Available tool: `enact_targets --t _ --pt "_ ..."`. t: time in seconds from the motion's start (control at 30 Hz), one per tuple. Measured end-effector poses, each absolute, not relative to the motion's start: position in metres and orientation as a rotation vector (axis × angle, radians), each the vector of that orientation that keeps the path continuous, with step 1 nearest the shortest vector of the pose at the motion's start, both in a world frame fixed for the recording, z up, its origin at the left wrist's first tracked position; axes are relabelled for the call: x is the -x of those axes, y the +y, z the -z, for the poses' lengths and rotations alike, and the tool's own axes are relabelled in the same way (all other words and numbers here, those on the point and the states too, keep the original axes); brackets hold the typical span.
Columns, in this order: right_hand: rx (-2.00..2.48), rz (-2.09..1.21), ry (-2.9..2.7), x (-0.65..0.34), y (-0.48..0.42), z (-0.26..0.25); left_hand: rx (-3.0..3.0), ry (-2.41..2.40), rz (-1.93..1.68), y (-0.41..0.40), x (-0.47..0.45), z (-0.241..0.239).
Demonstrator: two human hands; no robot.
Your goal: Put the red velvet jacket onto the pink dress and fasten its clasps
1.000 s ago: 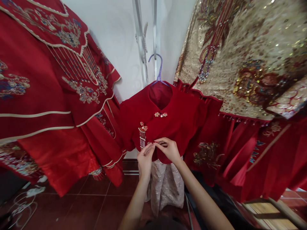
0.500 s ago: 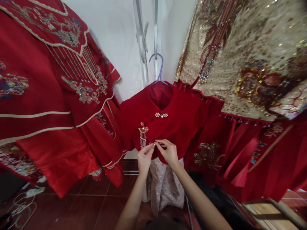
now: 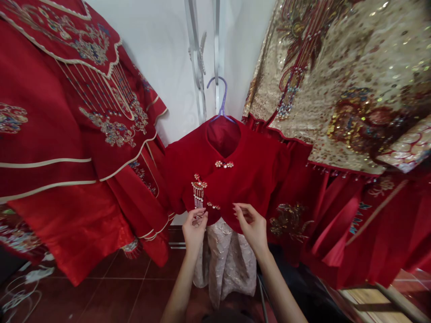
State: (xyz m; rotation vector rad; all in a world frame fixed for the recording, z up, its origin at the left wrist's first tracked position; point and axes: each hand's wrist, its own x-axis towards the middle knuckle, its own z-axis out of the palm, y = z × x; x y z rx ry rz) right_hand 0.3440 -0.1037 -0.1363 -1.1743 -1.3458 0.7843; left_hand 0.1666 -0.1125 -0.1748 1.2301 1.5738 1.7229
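A short red velvet jacket point(image 3: 249, 179) hangs in front of me on a purple hanger point(image 3: 222, 101). One beaded knot fastener point(image 3: 224, 164) sits below its neckline. Lower on the left, a beaded tassel brooch point(image 3: 198, 194) hangs on the front, and a small beaded fastener point(image 3: 213, 206) lies near the hem. My left hand point(image 3: 194, 231) is by the tassel's lower end, its fingers bent and slightly apart; whether they touch the beads is unclear. Before the jacket's lower right front, my right hand point(image 3: 253, 226) is open with nothing in it. A pale shimmering skirt point(image 3: 229, 264) hangs beneath.
Red embroidered garments point(image 3: 67, 139) hang at the left. On the right are a gold sequinned garment point(image 3: 323, 98) and red skirts point(image 3: 336, 224). Metal uprights point(image 3: 217, 40) stand against the white wall. White cables point(image 3: 23, 291) lie on the tiled floor point(image 3: 111, 296).
My hands have come apart from the lower fastener. The left moved left toward the tassel, the right moved right, and the fastener now shows fastened or lying flat between them.
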Motion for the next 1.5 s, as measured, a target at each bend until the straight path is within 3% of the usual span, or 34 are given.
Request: enact_targets --t 0.3,0.67,0.9,1.17,1.5 --pt "1.108 -0.757 -1.597 -0.320 -0.088 0.168 -1.794 1.708 -1.449 -0.099 -0.176 0.187" --pt "1.108 -0.745 -1.674 -0.318 -0.077 0.173 -1.819 1.630 -1.493 -0.100 -0.180 0.182" --pt "1.171 -0.630 -1.679 -0.312 -0.068 0.172 -2.044 1.806 -1.232 -0.101 -0.173 0.178" --pt "1.168 -0.560 -1.707 -0.310 -0.062 0.175 -2.044 1.750 -1.185 -0.102 -0.172 0.168" --pt "1.055 -0.933 -1.496 -0.317 -0.071 0.172 -1.632 1.492 -1.388 -0.112 -0.175 0.168"
